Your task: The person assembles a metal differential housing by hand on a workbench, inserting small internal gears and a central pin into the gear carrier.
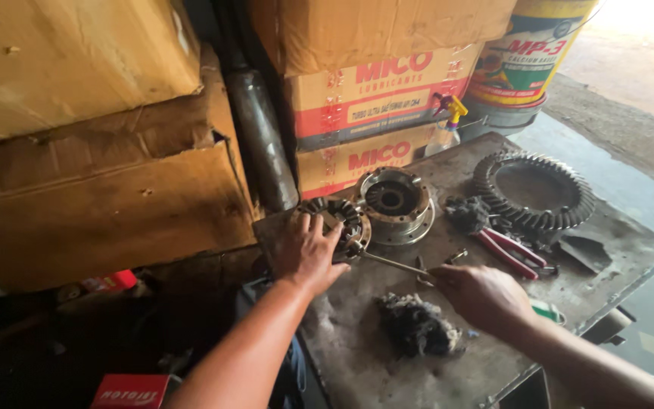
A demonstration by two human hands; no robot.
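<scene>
My left hand point(308, 254) lies flat against a round toothed gear part point(338, 220) at the left end of a grimy metal bench point(622, 250). My right hand point(482, 295) grips the end of a thin metal wrench point(387, 263) whose other end sits on that gear part. A round flanged housing point(393, 201) stands just right of the gear part, touching it.
A large ring gear point(533, 189) lies at the bench's back right. Red-handled pliers point(512, 250) and two dark rag wads point(418, 326) sit nearby. Cardboard boxes point(100, 174), a dark cylinder point(263, 140), a spray bottle point(446, 125) and a bucket point(527, 60) stand behind.
</scene>
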